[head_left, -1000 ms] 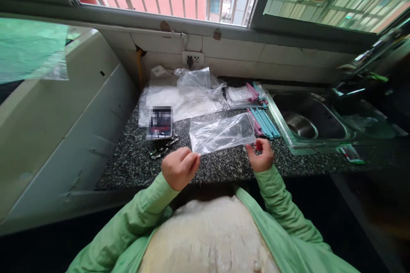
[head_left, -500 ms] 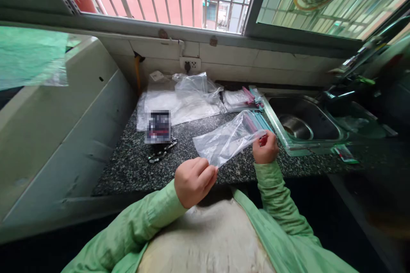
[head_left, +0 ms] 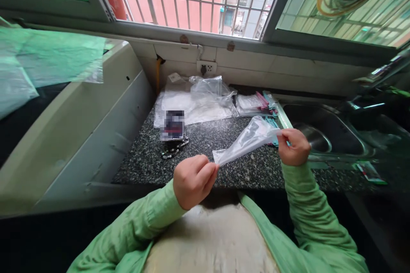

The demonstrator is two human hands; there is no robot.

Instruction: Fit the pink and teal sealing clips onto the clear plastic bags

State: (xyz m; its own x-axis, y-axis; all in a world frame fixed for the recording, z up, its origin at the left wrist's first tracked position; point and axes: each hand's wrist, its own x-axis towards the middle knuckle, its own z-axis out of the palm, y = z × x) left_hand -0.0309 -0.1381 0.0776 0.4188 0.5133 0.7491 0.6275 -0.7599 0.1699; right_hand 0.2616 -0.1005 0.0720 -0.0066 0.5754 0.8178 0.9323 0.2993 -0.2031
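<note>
A white appliance (head_left: pixel 80 111) stands at the far left, beside the speckled counter (head_left: pixel 150 160). On the counter lie a blurred card (head_left: pixel 174 125) with a chain (head_left: pixel 174 150) just below it, and behind them a pile of clear bags (head_left: pixel 205 100).

The left hand (head_left: pixel 194 179) is closed, thumb and fingers pinching the near end of a clear bag (head_left: pixel 245 141). The bag hangs in the air above the counter's front part, stretched between both hands. Its long axis runs from low left to high right, the far end pointing toward the sink (head_left: pixel 323 130).

The right hand (head_left: pixel 293 147) is closed too, pinching that far end near some teal and pink strips (head_left: pixel 270 113).

A second ago the bag lay flat on the counter, nearly level. Since then it has been lifted and pulled taut into a narrow band, the right hand has risen and moved right, and the left has drawn closer to the body.
</note>
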